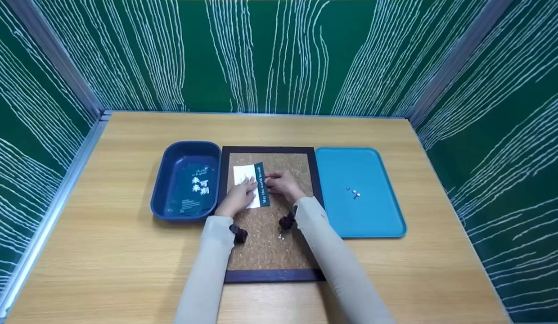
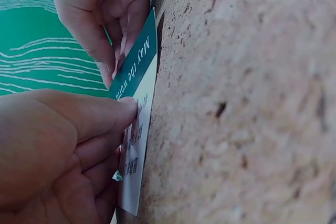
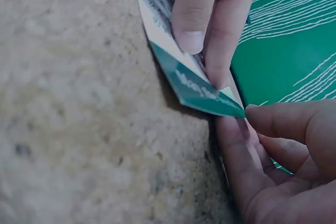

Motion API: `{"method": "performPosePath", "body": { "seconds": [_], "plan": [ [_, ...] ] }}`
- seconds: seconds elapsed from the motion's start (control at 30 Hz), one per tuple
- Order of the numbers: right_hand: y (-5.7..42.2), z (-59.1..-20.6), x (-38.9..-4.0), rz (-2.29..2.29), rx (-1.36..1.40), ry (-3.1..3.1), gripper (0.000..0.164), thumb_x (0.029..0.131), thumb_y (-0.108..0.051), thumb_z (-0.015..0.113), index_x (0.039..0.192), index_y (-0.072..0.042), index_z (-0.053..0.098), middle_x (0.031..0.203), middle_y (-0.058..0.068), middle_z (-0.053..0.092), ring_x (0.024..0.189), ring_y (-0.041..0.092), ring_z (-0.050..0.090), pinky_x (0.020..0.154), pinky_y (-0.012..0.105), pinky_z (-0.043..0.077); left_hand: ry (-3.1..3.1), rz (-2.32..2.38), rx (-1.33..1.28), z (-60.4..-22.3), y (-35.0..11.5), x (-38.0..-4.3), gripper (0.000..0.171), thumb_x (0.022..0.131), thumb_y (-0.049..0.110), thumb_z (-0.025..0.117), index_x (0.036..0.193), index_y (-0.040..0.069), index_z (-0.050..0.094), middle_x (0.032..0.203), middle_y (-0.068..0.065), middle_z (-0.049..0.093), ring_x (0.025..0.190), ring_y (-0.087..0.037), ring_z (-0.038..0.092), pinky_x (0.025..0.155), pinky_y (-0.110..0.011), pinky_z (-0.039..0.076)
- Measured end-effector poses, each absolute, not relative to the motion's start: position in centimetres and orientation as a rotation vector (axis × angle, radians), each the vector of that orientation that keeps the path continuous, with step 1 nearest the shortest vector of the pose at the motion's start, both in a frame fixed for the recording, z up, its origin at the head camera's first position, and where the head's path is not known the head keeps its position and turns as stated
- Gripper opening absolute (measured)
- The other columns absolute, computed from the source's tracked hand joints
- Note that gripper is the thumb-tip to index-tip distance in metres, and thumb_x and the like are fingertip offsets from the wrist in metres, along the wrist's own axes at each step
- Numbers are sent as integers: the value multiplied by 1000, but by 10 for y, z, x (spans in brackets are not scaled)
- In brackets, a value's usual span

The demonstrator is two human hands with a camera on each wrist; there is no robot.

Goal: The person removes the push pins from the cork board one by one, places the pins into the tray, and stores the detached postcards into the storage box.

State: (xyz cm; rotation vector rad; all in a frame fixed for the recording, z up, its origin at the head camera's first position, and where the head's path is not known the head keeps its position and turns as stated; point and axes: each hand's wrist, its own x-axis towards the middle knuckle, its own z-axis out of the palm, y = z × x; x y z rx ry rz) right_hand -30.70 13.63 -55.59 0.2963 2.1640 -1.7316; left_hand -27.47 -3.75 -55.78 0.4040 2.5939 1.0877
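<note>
A white card with a dark green printed strip [image 1: 262, 184] lies over the upper part of a framed cork board [image 1: 256, 234], its edge tilted off the cork in the wrist views. My left hand [image 1: 239, 195] grips it from the left, thumb on the printed face and the other fingers curled at its far side. At the green edge, my right hand [image 1: 283, 183] has thumb and forefinger pinched together on the card's corner [image 3: 231, 109]. Whether a small pin is also between those fingertips is hidden.
Left of the board stands a blue basin [image 1: 157, 198] with dark green printed cards [image 1: 191, 191] inside. A turquoise tray [image 1: 360, 220] on the right carries several small pins [image 1: 354, 192]. Tiny white pins or bits [image 1: 281, 236] lie on the lower cork.
</note>
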Motion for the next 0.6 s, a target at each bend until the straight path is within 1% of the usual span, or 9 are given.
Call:
{"method": "performPosePath", "body": {
  "seconds": [0.17, 0.33, 0.43, 0.6],
  "plan": [
    [133, -558, -306, -1695, 271, 2228, 19, 89, -2, 63, 108, 0, 66, 102, 11, 66, 86, 17, 66, 79, 29, 58, 2590, 1093, 401, -557, -38, -274, 44, 100, 12, 47, 143, 6, 43, 157, -9, 28, 148, -27, 17, 121, -45, 18],
    [131, -560, -306, -1629, 288, 2297, 16, 89, -3, 64, 105, -2, 66, 99, 9, 64, 86, 16, 64, 78, 28, 57, 2588, 1094, 409, -557, -38, -274, 44, 100, 12, 47, 143, 6, 42, 157, -9, 29, 148, -27, 17, 121, -44, 18],
    [132, -559, -306, -1604, 301, 2318, 15, 89, -4, 63, 104, -4, 66, 98, 9, 65, 86, 18, 64, 77, 28, 57, 2569, 1095, 383, -556, -37, -274, 45, 101, 15, 47, 145, 9, 41, 158, -6, 27, 149, -25, 16, 121, -45, 17],
    [131, -558, -305, -1607, 292, 2319, 13, 89, -4, 63, 101, -5, 67, 97, 10, 65, 85, 19, 65, 76, 28, 57, 2559, 1085, 357, -554, -37, -273, 46, 101, 17, 48, 146, 11, 40, 158, -4, 24, 149, -25, 16, 120, -45, 18]
  ]
}}
